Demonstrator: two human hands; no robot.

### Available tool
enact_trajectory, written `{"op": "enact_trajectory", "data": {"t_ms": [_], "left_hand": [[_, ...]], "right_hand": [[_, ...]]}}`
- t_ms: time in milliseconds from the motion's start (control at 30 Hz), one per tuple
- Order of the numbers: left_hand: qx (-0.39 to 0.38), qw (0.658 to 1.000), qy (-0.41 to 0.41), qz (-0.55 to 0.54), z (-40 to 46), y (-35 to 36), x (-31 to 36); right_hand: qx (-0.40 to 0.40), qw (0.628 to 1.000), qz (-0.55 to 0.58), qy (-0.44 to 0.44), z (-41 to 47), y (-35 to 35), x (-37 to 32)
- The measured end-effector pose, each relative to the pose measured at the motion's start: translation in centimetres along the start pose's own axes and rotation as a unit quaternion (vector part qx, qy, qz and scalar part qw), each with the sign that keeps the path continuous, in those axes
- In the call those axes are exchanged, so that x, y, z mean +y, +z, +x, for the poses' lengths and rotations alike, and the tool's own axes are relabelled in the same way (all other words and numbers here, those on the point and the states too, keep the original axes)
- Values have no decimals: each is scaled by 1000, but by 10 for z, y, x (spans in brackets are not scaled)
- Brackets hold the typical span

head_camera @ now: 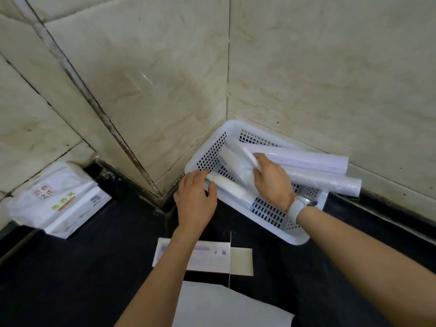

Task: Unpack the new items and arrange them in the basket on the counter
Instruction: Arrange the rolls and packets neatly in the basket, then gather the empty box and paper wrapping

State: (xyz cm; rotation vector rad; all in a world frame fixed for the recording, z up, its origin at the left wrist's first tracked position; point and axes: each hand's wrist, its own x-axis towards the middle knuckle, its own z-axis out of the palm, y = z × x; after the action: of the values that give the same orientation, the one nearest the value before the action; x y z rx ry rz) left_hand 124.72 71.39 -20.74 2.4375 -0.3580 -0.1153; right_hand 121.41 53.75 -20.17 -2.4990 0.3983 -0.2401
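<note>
At the far left a white wrapped packet (59, 199) leans against the tiled wall on the dark counter (106, 267). An opened flat box (212, 256) lies nearer the middle, under the left forearm. The left hand (195, 199) rests on the basket (295, 239) rim, fingers curled around the end of a thin white roll (233, 187). The right hand (271, 180) – watch (299, 204) on its wrist – grips a wrapped roll (238, 161) inside the basket, fingers pressed together. Two longer rolls (306, 159) stick out over the basket's right edge.

Basket (292, 237) far right on surface (94, 267), in wall corner; rolls (325, 179) lie in it, overhanging right rim. Box (212, 256) near centre, before basket. Wipes pack (59, 199) far left.
</note>
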Motion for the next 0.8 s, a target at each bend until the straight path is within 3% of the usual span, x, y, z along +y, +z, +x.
{"op": "enact_trajectory", "data": {"t_ms": [67,167,300,367,467,533,667,733,800], "left_hand": [[-44,996,21,70,0,5,-17],[-54,994,45,85,0,13,-31],[-22,995,50,83,-2,20,-35],[-20,994,55,91,-2,21,-37],[-22,993,69,97,-1,22,-40],[-22,992,73,103,-1,22,-41],[-32,989,72,122,-3,22,-39],[-50,988,70,126,-2,19,-39],[-65,987,74,124,-2,14,-38]], "right_hand": [[-55,997,59,2,12,9,-2],[-137,984,112,-8,21,22,-2],[-199,969,-120,-78,16,38,13],[-183,946,-239,-118,13,42,18],[-146,921,-292,-212,12,41,20],[-189,898,-305,-257,12,39,26],[-325,860,-325,-220,10,41,33],[-342,866,-307,-195,8,39,31],[-318,898,-253,-169,7,33,26]]}}
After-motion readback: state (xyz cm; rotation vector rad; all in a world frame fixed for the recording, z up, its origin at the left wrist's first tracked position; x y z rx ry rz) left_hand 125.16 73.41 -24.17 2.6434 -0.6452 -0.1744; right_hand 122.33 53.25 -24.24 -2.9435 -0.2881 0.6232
